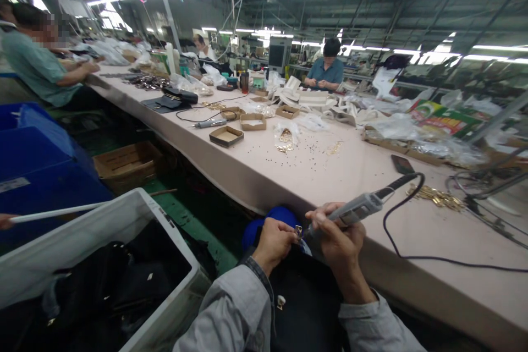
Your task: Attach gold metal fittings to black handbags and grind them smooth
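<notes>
My right hand is wrapped round a grey electric screwdriver, whose black cord trails onto the table. Its tip points down and left, close to a small shiny metal clasp. Between the thumb and fingers of my left hand that clasp is pinched. Below both hands a black bag lies on my lap, with another small metal fitting on it. Whether the screwdriver's tip touches the clasp I cannot tell.
The long table carries small cardboard boxes, a second screwdriver, loose gold fittings and a phone. At my left stands a white bin of black bags, beside a blue bin. Other people sit around the table.
</notes>
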### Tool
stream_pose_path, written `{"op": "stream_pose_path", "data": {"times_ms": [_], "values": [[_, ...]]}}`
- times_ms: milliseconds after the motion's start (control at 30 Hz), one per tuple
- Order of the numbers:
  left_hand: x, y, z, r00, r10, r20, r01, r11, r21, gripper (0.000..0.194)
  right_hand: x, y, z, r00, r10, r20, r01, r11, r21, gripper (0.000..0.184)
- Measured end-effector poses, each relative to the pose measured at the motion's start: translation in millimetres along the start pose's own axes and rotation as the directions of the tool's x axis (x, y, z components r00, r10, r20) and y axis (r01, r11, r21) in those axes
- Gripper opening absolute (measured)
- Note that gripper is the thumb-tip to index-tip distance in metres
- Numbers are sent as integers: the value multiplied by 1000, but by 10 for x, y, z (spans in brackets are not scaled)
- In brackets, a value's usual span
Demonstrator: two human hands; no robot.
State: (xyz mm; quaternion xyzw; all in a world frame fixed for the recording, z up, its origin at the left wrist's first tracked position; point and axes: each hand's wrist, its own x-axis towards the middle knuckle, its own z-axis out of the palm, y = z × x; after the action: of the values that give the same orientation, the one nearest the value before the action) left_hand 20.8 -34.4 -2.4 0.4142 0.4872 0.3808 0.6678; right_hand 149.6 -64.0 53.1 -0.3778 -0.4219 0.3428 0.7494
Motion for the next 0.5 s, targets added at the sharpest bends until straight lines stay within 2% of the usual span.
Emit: {"op": "stream_pose_path", "data": {"times_ms": [133,267,400,500], "values": [[-45,-14,-26,999,30,-31,-31,999,-36,8,281,-219,-143,980,-27,-195,48,993,103,22],[-58,-51,-62,998,61,-23,-62,996,-59,13,628,-290,-520,946,16,-325,25,992,121,27],[-42,-93,-60,996,90,-29,-91,995,-42,21,990,-186,-1034,878,128,-462,-106,992,73,28],[-13,-148,-43,988,133,-73,-133,991,4,18,1241,-36,-1340,816,177,-549,-247,968,-54,31]]}}
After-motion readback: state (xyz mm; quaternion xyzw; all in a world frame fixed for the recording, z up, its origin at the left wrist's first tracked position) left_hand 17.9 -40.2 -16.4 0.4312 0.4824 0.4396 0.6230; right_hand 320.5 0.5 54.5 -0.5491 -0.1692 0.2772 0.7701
